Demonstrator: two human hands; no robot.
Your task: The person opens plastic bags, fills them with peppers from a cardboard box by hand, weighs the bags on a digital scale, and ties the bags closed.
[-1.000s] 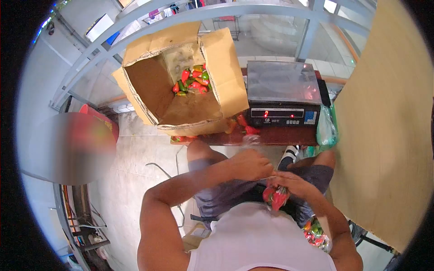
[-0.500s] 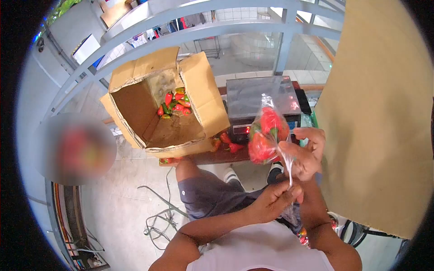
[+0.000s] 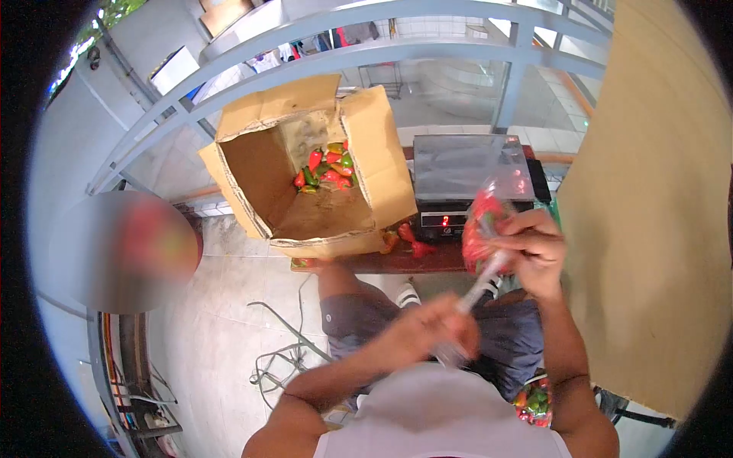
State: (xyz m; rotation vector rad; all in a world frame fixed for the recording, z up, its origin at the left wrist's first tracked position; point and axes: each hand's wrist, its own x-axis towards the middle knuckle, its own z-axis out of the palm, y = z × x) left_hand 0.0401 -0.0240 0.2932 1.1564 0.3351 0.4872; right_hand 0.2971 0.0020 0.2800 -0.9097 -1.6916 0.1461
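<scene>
A clear plastic bag of red peppers [image 3: 481, 237] hangs in front of the scale. My right hand [image 3: 534, 248] pinches the bag just beside the peppers, its fingers closed on the gathered plastic. Nearer my chest, my left hand [image 3: 439, 332] is closed around the bag's twisted neck [image 3: 485, 286], which is stretched taut between both hands. Motion blurs the left hand and the bag. Behind the bag, the digital scale [image 3: 469, 172] shows a red digit on its display. A few loose red peppers [image 3: 412, 240] lie on the low wooden bench beside the scale.
An open cardboard box [image 3: 252, 175] with several red and green peppers [image 3: 332, 172] inside stands left of the scale. Tall cardboard [image 3: 649, 214] rises at the right. Green strapping [image 3: 282, 359] lies tangled on the floor. More bagged peppers [image 3: 534, 401] sit by my right side. A metal railing [image 3: 427, 53] runs behind.
My left hand has pulled down and left, away from my right hand, so the bag's neck is longer and tighter. The view has shifted, moving the surroundings slightly rightward.
</scene>
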